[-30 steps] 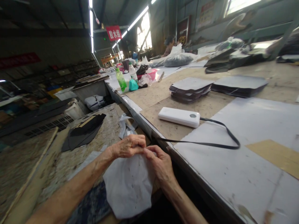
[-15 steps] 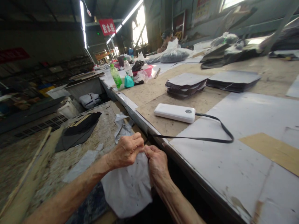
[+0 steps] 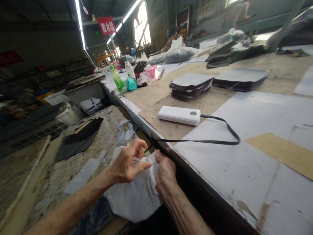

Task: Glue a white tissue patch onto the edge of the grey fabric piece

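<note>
Pinching thin white sheet (image 3: 137,195), crumpled, speckled, both hands

Premises: an industrial workshop or factory hall. Long strip lights (image 3: 79,19) run under a high dark roof, and a red hanging sign (image 3: 106,25) with white characters marks a section. A long, worn desk (image 3: 256,182), patched with paper and cardboard, carries stacks of cut dark sheet material (image 3: 190,85) and heaps of dark offcuts (image 3: 234,50). A lower, stained bench (image 3: 97,140) holds further dark cut pieces (image 3: 78,138). Another person (image 3: 171,37) sits at the far end.
</note>
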The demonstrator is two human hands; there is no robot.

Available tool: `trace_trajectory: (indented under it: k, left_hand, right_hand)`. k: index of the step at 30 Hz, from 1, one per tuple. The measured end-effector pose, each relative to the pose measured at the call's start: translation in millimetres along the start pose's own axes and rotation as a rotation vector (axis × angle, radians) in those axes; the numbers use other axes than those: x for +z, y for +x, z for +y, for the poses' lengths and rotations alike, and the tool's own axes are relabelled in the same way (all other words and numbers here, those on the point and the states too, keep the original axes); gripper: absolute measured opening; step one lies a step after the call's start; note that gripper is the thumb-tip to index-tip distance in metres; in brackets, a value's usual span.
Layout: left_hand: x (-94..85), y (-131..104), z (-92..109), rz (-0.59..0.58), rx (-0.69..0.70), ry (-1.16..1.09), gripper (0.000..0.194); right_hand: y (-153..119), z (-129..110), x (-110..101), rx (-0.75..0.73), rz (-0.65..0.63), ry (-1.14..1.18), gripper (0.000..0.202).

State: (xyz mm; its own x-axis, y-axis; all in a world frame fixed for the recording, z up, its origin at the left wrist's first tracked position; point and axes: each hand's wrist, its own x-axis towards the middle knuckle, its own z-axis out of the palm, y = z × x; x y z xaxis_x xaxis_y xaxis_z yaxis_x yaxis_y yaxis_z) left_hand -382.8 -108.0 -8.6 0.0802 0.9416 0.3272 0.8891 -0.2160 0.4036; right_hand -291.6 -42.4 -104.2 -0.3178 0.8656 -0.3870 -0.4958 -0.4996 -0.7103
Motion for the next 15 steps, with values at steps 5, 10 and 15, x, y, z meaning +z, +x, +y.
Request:
trace_trajectory:
  k: [5,10,15]
  left_hand:
    - [5.8,4,2,-0.115,-0.207,0.001,0.027]
    - [1.9,12,-5,-0.275,-0.336,-0.066,0.016]
    - [-9.6,19,-9,-0.329,-0.313,-0.071,0.012]
  right_hand:
    - [-5,-10,7,-0.005,0.090,0.046,0.014]
    - [-14,-23,10,0.074,-0.044,0.085,0.013]
    - [-22,-37,3,0.117,-0.188,0.052,0.036]
